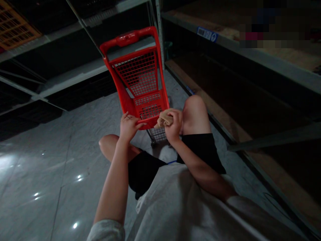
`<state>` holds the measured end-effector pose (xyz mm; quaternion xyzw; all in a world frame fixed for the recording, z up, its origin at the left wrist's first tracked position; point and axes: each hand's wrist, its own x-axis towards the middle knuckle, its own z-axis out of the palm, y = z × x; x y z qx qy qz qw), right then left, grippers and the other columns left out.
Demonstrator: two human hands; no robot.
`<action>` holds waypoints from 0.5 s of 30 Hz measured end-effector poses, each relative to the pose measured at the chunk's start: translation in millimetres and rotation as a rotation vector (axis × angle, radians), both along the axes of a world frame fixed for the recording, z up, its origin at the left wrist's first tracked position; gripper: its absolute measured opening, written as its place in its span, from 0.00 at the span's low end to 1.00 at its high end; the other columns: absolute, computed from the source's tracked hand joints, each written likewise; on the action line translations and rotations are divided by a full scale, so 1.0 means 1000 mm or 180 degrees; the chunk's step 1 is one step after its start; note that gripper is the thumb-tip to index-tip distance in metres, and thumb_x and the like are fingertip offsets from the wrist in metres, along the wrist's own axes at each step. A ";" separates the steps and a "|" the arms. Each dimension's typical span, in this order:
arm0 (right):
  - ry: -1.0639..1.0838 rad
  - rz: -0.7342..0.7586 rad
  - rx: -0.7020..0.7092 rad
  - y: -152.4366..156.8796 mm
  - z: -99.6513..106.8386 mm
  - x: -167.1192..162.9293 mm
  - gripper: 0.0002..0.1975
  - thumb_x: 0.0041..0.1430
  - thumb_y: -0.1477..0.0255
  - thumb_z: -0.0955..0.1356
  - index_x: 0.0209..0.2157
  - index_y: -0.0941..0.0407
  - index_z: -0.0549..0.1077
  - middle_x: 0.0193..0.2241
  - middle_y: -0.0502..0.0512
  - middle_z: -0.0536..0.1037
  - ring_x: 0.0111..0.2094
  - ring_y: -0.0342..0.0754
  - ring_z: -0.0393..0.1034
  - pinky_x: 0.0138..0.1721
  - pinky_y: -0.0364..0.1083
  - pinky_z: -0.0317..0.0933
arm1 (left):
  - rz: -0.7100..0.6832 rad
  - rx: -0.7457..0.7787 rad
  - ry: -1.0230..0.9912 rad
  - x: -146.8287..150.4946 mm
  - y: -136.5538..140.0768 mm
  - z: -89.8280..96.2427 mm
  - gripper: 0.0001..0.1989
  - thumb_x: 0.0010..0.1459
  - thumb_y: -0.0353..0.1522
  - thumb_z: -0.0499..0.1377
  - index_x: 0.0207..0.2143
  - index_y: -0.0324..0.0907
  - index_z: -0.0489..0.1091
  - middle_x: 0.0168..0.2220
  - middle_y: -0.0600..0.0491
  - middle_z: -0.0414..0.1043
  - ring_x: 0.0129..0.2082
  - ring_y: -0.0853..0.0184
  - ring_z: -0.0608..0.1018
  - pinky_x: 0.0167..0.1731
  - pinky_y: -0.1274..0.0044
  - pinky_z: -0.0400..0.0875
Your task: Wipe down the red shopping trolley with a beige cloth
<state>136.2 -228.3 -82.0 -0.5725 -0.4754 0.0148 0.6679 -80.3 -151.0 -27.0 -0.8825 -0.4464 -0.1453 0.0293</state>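
Two hands at a red cart, one gripping its edge, one bunched around a cloth

Two bare arms reach forward from a seated person in a pale shirt and black shorts, knees raised on either side. At the far left, an orange crate (12,28) sits on dark shelving above the glossy grey floor (45,174). Moving inward, the left arm runs nearly straight up from the elbow, wrist slightly bent, and the left hand (129,126) clasps the near lower edge of the red cart (140,80); its fingers (125,117) wrap over the rim while the thumb presses along the front, so they are closed on the plastic. The cart stands tilted away, handle at the top, mesh basket facing the camera, its metal lower frame showing between the knees. Just right of that grip, the right forearm angles in from the lower right, and the right hand (173,125) is curled tight around a crumpled tan cloth (164,118), held against the cart's lower right corner beside the right knee. Further right, long metal shelves (250,57) with wooden boards carry a blue label (207,34).
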 end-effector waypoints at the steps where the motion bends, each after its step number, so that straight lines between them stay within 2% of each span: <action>1: -0.0073 -0.0055 0.0153 0.004 0.008 0.001 0.11 0.60 0.77 0.68 0.43 0.49 0.70 0.44 0.54 0.69 0.49 0.51 0.67 0.53 0.53 0.65 | 0.0008 0.0020 0.0016 0.001 -0.001 0.000 0.18 0.66 0.47 0.61 0.38 0.44 0.82 0.34 0.48 0.82 0.41 0.57 0.81 0.66 0.58 0.62; 2: -0.0161 -0.0087 0.0235 0.008 0.011 0.002 0.10 0.61 0.76 0.67 0.42 0.49 0.70 0.45 0.54 0.69 0.49 0.51 0.67 0.53 0.53 0.65 | 0.0019 0.0036 0.0033 0.002 -0.002 0.000 0.18 0.66 0.47 0.60 0.38 0.44 0.82 0.34 0.48 0.82 0.41 0.57 0.81 0.66 0.58 0.63; 4: -0.0364 -0.0106 0.0194 0.014 0.003 0.003 0.08 0.62 0.76 0.67 0.41 0.49 0.71 0.45 0.54 0.68 0.49 0.51 0.66 0.52 0.53 0.65 | 0.0060 0.0057 0.0066 0.005 -0.004 0.001 0.19 0.67 0.48 0.59 0.37 0.44 0.82 0.34 0.47 0.82 0.41 0.57 0.81 0.64 0.59 0.64; 9: -0.0760 0.0248 -0.0733 0.002 -0.067 -0.001 0.06 0.58 0.77 0.67 0.35 0.52 0.71 0.39 0.54 0.68 0.46 0.53 0.63 0.50 0.54 0.63 | 0.0125 0.0099 0.0191 0.011 -0.008 0.002 0.22 0.68 0.49 0.57 0.35 0.44 0.81 0.31 0.47 0.80 0.37 0.58 0.81 0.62 0.61 0.65; 11: -0.0737 0.0427 -0.1012 -0.006 -0.084 -0.005 0.08 0.55 0.81 0.66 0.32 0.53 0.70 0.37 0.54 0.67 0.42 0.52 0.63 0.45 0.51 0.63 | 0.0136 0.0119 0.0247 0.014 -0.009 0.004 0.22 0.68 0.49 0.56 0.34 0.44 0.80 0.30 0.47 0.79 0.37 0.58 0.80 0.61 0.62 0.66; 13: -0.0478 0.0416 -0.1128 -0.010 -0.083 -0.010 0.10 0.52 0.83 0.64 0.31 0.53 0.68 0.36 0.53 0.67 0.39 0.50 0.63 0.42 0.49 0.63 | 0.0181 0.0102 0.0326 0.018 -0.012 0.006 0.22 0.68 0.49 0.56 0.33 0.44 0.80 0.30 0.47 0.80 0.37 0.57 0.81 0.60 0.62 0.66; 15: -0.0113 0.0268 -0.1044 -0.010 -0.067 -0.015 0.11 0.51 0.83 0.63 0.33 0.52 0.67 0.36 0.52 0.67 0.39 0.49 0.64 0.43 0.48 0.63 | 0.0244 0.0071 0.0428 0.023 -0.016 0.009 0.22 0.68 0.48 0.56 0.34 0.43 0.80 0.30 0.45 0.81 0.37 0.56 0.81 0.58 0.63 0.67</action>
